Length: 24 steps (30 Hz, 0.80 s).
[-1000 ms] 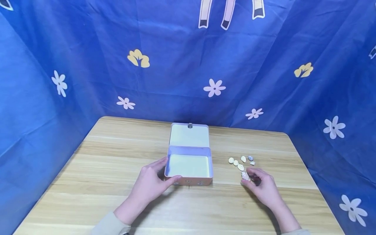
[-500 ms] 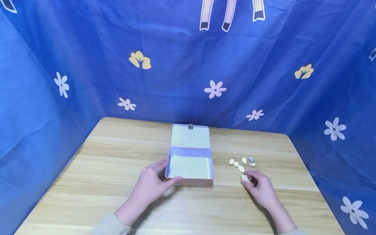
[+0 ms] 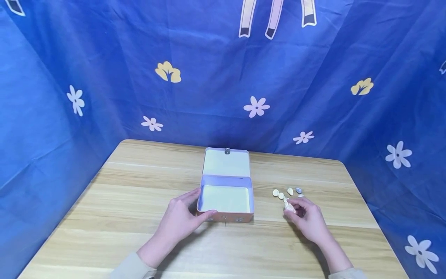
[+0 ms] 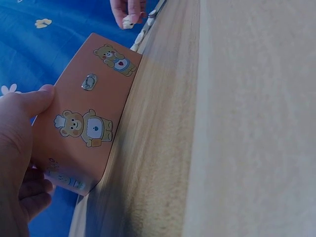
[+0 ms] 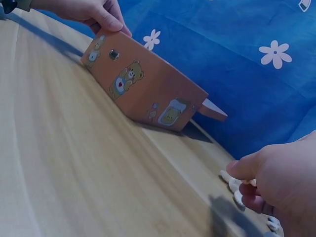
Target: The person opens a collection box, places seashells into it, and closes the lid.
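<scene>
The left hand (image 3: pixel 177 217) grips the box (image 3: pixel 226 217) by a corner; to the right of it, the right hand (image 3: pixel 309 221) pinches a shell (image 3: pixel 289 207). Only the head view shows the box's inside (image 3: pixel 225 198); only the wrist views show its bears (image 4: pixel 95 127) clearly.

Held seashell (image 3: pixel 289 207): one part is covered by the fingers, and in the right wrist view it is almost completely hidden.
Right hand (image 3: pixel 309 221): cut by the right edge of its own wrist view.
Left hand (image 3: pixel 178 217): cut by the left edge of its own wrist view.
Farther small shell (image 3: pixel 301 196): partly hidden behind the right hand.
Orange tin box (image 3: pixel 231 217): from the head view, its front drawings are too small to tell.
Bench (image 3: pixel 139 193): near edge lies outside the head view.
</scene>
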### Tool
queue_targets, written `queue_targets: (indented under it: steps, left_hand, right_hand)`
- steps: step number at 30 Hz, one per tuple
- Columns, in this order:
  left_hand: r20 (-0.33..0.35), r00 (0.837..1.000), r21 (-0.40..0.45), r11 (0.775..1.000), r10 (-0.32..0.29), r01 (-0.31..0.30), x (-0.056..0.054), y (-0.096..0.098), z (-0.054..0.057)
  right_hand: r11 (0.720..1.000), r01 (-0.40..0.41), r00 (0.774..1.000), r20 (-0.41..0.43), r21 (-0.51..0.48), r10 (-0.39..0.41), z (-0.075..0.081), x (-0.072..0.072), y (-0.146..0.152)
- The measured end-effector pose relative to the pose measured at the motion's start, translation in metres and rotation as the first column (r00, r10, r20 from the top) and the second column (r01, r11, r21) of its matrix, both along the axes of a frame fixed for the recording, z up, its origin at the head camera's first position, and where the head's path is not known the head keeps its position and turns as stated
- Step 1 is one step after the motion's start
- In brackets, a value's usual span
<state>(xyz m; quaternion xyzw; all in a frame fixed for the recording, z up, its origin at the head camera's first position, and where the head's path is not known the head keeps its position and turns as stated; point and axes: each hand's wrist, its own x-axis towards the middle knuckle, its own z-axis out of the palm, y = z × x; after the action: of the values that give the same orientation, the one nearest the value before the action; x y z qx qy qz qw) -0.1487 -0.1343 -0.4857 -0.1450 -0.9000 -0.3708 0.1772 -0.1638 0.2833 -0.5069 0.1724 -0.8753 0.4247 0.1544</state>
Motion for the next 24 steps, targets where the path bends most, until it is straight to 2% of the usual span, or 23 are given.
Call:
queue_targets:
  steps: [7,15,24]
  left_hand:
    - [-0.001,1.0,0.004,1.0,-0.002,0.002,-0.001,0.0,-0.001]
    - [0.0,1.0,0.004,1.0,-0.002,0.002,0.0,0.0,-0.002]
    - [-0.009,1.0,0.004,1.0,0.0,0.0,-0.001,-0.002,-0.003]
  right_hand:
    - [0.999,-0.024,1.0,0.001,-0.045,0.025,0.008,-0.005,-0.007]
    - [0.977,-0.144,0.989,0.015,-0.154,0.149,0.02,-0.012,-0.017]
    - [0.975,-0.153,0.988,0.013,-0.161,0.157,0.036,-0.024,-0.034]
